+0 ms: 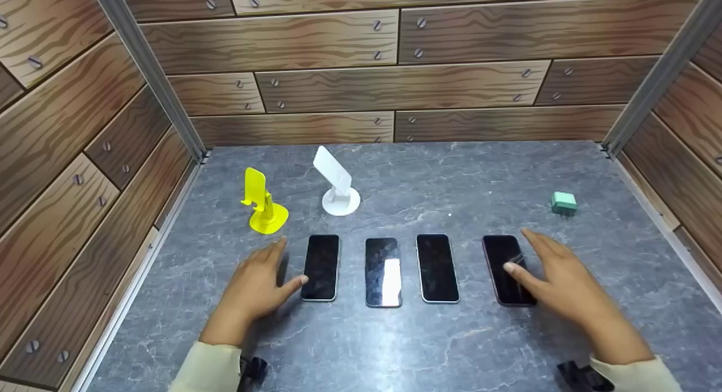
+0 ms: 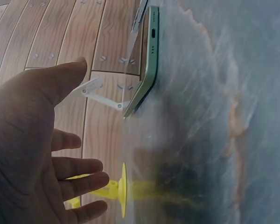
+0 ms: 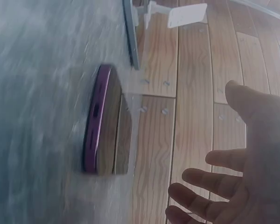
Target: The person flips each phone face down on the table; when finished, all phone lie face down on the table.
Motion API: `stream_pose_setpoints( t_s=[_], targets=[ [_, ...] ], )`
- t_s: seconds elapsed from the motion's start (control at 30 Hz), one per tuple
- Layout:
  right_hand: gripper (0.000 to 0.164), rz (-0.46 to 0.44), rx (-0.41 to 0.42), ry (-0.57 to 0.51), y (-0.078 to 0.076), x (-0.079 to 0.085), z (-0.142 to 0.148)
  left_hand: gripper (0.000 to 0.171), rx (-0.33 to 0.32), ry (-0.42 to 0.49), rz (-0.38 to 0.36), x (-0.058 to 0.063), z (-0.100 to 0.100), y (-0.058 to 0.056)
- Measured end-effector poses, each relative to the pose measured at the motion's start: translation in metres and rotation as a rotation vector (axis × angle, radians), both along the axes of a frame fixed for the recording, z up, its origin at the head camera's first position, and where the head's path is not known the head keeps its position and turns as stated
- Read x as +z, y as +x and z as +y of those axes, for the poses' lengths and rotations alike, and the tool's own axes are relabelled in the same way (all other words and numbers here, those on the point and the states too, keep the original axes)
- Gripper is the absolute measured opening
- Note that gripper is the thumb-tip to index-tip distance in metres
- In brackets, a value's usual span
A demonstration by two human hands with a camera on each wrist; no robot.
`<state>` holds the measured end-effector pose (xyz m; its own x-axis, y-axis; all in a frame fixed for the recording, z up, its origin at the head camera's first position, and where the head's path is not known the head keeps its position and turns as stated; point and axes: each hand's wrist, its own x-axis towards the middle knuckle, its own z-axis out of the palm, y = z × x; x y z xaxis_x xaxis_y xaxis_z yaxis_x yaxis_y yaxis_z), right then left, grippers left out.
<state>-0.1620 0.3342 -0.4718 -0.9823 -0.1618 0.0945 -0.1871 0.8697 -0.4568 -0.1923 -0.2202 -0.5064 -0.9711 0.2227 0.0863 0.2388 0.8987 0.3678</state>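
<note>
My left hand (image 1: 252, 285) hovers with spread fingers beside the leftmost phone (image 1: 321, 265), a dark-screened one with a pale green edge (image 2: 152, 56). In the left wrist view a gap separates thumb and phone. My right hand (image 1: 564, 285) is held over the right side of the rightmost phone (image 1: 499, 256), its fingers extended and holding nothing. That phone's purple edge (image 3: 97, 116) shows in the right wrist view, apart from the hand. Between the hands lie a phone (image 1: 377, 268) with a bright reflection and another black-screened phone (image 1: 437, 268), both face up.
A yellow phone stand (image 1: 269, 216) and a white phone stand (image 1: 338, 183) stand behind the phones on the left. A small green-and-white block (image 1: 564, 203) sits at the right. Wood-patterned walls (image 1: 327, 39) enclose the grey marbled table (image 1: 428, 183).
</note>
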Motion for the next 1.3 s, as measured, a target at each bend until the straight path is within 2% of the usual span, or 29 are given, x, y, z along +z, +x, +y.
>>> stream_pose_setpoints(
  t_s=[0.13,0.3,0.63,0.93,1.3],
  targets=[
    [0.093,-0.016,0.007,-0.007,-0.002,0.003,-0.009,0.096,-0.017,-0.008,-0.049,-0.004,0.003,0.002],
    [0.089,0.006,0.024,-0.007,-0.005,0.004,-0.021,0.099,-0.013,-0.017,-0.09,-0.007,0.007,0.004],
    [0.079,0.032,0.058,0.012,-0.01,0.003,-0.047,0.099,-0.033,-0.027,-0.052,-0.014,0.009,0.008],
    [0.073,0.075,0.091,0.004,-0.013,-0.006,-0.07,0.101,-0.03,-0.019,-0.069,-0.018,0.01,0.009],
    [0.072,0.064,0.136,0.02,-0.018,-0.01,-0.107,0.107,-0.035,-0.015,-0.08,-0.019,0.013,0.012]
  ],
)
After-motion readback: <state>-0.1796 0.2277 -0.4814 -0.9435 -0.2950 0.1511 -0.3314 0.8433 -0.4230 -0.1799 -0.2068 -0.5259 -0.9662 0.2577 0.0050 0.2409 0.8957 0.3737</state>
